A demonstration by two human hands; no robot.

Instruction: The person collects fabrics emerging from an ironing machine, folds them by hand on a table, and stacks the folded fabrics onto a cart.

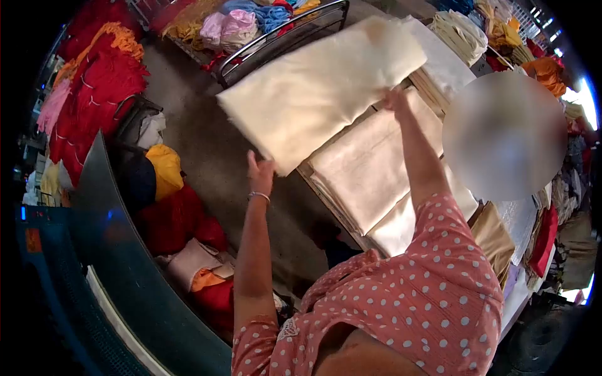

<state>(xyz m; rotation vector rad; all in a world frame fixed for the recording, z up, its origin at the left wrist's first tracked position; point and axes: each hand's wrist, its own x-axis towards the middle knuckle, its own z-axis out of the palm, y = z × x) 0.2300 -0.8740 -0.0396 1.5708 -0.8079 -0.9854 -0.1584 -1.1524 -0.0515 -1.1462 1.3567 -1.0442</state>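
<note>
A large folded cream cloth (313, 88) stretches out ahead, raised partly over the floor and partly over the table. My left hand (261, 170) is at its near left corner, fingers partly spread; whether it grips the edge is unclear. My right hand (394, 100) closes on the cloth's near right edge. Below and to the right, a stack of folded cream cloths (376, 163) lies on the table, under my right forearm.
A metal-railed cart (282, 41) holding coloured cloths stands beyond the cream cloth. Red bundles (100, 94) are piled at left, near a dark curved panel (125, 250). More folded fabrics (492, 238) lie at right. A blurred round patch hides part of the right side.
</note>
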